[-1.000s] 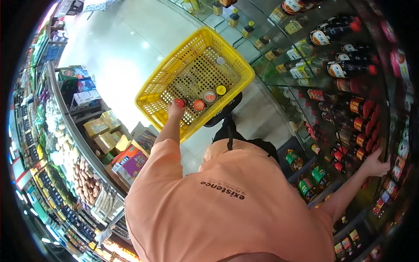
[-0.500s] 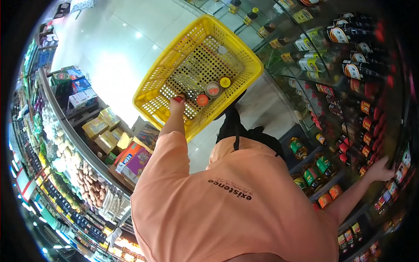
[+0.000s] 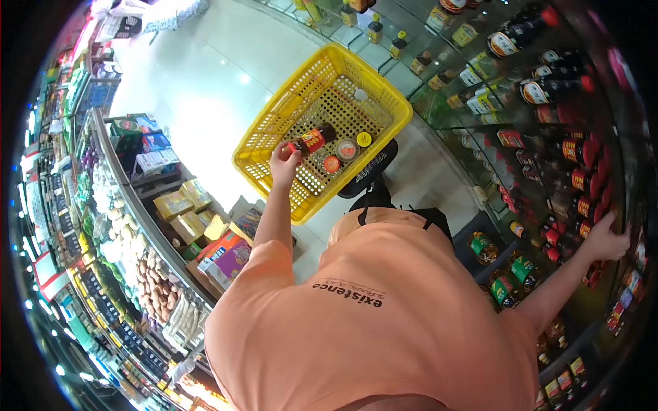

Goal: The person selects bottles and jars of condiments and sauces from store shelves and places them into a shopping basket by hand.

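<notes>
My left hand [image 3: 284,163] is closed round the red-capped end of a dark sauce bottle [image 3: 313,140] with a red and yellow label. The bottle is tilted inside a yellow plastic basket [image 3: 264,106]; I cannot tell whether it touches the floor of the basket. Beside it in the basket stand a jar with an orange lid [image 3: 331,163], a wider round-lidded jar [image 3: 347,149] and one with a yellow lid [image 3: 364,140]. At the far right, my right hand [image 3: 607,241] has curled fingers at the shelf edge, near red-capped bottles [image 3: 581,179]; what it grips is hidden.
Glass shelves on the right carry dark sauce bottles [image 3: 541,90] and clear bottles with yellow-green labels [image 3: 483,104]. Lower down are large green-labelled oil bottles [image 3: 524,268]. On the left stand boxed goods [image 3: 229,257] and a vegetable display [image 3: 154,281]. Pale tiled floor [image 3: 226,58] lies ahead.
The sauce bottle now shows along its length, tilted from my left hand; earlier it was mostly hidden there. The basket sits slightly further right in view. My right hand is higher in view.
</notes>
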The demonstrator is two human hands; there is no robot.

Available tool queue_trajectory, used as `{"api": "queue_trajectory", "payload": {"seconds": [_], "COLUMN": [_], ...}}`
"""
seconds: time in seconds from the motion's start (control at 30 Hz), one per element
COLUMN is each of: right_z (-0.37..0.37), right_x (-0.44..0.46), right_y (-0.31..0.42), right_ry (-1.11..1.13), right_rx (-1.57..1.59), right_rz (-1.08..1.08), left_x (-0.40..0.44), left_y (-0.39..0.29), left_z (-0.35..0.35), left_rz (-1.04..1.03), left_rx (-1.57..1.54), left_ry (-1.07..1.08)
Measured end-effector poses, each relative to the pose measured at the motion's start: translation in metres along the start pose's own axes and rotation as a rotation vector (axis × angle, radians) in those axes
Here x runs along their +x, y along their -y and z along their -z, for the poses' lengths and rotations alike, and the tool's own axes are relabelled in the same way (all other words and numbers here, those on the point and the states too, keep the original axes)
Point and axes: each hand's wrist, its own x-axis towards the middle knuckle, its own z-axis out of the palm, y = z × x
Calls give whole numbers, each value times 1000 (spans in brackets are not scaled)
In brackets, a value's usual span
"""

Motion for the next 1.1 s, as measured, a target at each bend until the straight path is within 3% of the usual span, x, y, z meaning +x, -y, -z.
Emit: {"api": "queue_trajectory", "payload": {"seconds": [0.07,0.23,0.3,0.5,0.57,0.6,0.63,0.7,0.73,0.77,0.83,0.9,0.93,1.1], "right_z": [1,19,29,62,76,84,92,118,119,120,126,139,146,147], "right_x": [3,1,3,4,-14,-33,-66,-101,-128,-158,-169,-179,-186,-212], "right_y": [-4,5,13,13,15,16,29,38,41,47,33,13,3,-63], "right_ry": [-1,39,-16,12,35,83,312,831,929,1193,1585,1601,1545,1334], "right_rx": [24,70,140,411,590,797,1268,1408,1642,1994,2174,2269,2272,2217], "right_rz": [31,42,95,126,39,11,-278,-183,-195,-547,-698,-758,-955,-1040], "left_x": [-9,-60,-74,-145,-171,-182,-195,-221,-235,-248,-274,-302,-314,-388], "left_y": [-34,-127,-147,-197,-207,-211,-213,-218,-218,-218,-216,-209,-202,-184], "left_z": [-12,-80,-104,-204,-238,-254,-270,-304,-322,-340,-377,-413,-430,-493], "left_rz": [-105,-263,-325,-367,-336,-301,-300,-236,-249,-244,-205,-199,-162,-101], "left_rx": [4,2,-9,-75,-98,-93,-89,-62,-76,-68,-43,-15,-15,90], "left_ry": [227,484,692,997,1146,1218,1240,1380,1426,1461,1586,1648,1650,1591]}}
